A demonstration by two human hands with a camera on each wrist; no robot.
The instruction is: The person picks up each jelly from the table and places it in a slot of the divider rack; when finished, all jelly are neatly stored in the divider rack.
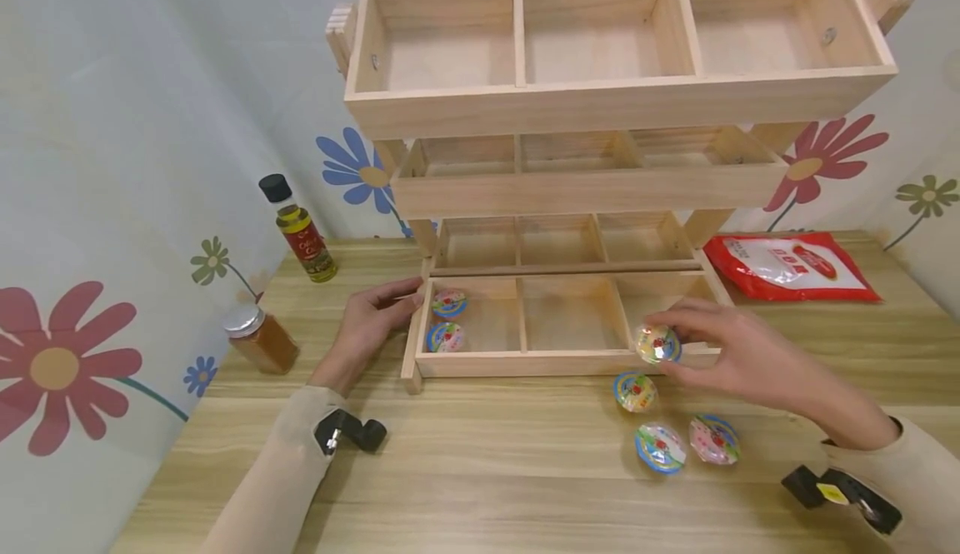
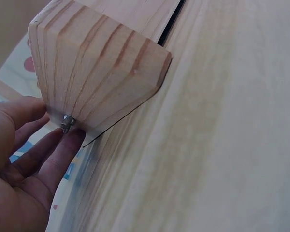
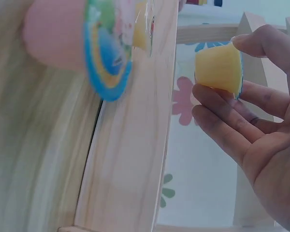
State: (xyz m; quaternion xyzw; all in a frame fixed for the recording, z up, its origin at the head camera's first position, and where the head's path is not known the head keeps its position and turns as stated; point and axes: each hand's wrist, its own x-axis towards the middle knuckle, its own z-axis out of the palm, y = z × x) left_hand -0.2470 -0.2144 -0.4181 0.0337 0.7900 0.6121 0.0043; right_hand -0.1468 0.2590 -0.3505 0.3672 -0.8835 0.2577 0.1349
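- Right hand [image 1: 738, 354]: fingers [image 3: 227, 111] and thumb grasp a small yellow cup [image 3: 216, 68], thumb at the edge of its printed lid, fingertips against the opposite side.
- Location of the held cup: between the right thumb and fingertips, at the front of the right compartment [image 1: 648, 290] of the bottom tray [image 1: 525, 366]; whether above or inside it cannot be determined.
- Left hand [image 1: 369, 321]: fingers released and extended, touching the left end of the wooden rack [image 1: 615, 108]; a metal bolt [image 2: 66, 122] protrudes beside the fingertips.
- Right of the left fingers: two lidded cups, one farther [image 1: 449, 303] and one nearer [image 1: 446, 337], lie in the tray's left compartment [image 1: 491, 321].
- Below the right fingers, on the counter [image 1: 487, 454]: a yellow-lidded cup [image 1: 635, 392] near the tray front; nearer the person, a blue-rimmed cup [image 1: 661, 448] and a pink cup [image 1: 715, 440], side by side.
- Beyond the right fingers, to their right: a red-and-white packet [image 1: 787, 267] lying flat.
- Left of the left fingers: a jar [image 1: 262, 341] with a silver lid; farther back, an oil bottle [image 1: 303, 237] with a black cap.
- Above both hands' fingers: the rack's upper tiers, each divided into three compartments.
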